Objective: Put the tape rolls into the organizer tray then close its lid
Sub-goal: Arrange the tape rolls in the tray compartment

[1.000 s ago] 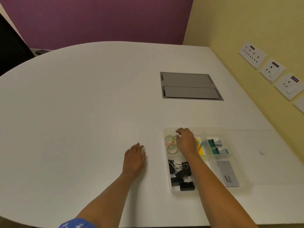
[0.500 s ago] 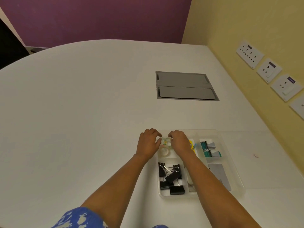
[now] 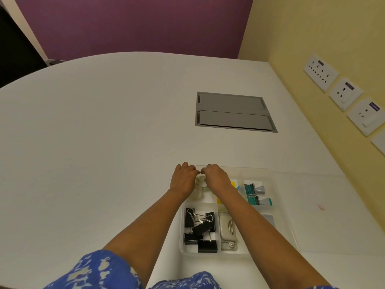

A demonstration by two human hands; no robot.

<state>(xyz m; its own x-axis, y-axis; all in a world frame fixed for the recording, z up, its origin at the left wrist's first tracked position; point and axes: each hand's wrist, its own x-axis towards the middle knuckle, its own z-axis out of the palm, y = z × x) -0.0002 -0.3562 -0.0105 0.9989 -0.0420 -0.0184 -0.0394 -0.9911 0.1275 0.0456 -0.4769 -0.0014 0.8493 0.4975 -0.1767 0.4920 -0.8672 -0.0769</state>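
Left hand [image 3: 183,180] and right hand [image 3: 215,177], fingers curled together over small tape rolls [image 3: 200,180] in the organizer tray [image 3: 279,195]; actual grip cannot be told.

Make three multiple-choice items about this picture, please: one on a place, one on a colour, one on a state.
1. Where in the tray are the black binder clips?
A. near-left compartment
B. far-right compartment
C. outside the tray

2. What colour is the back wall?
A. green
B. purple
C. white

3. How is the tray lid?
A. closed over the tray
B. open, flat on the table at the right
C. held in the right hand

Answers:
1 A, the clips lie at the near-left corner.
2 B, the wall beyond the table is purple.
3 B, the clear lid lies beside the tray; both hands are over the tape rolls.
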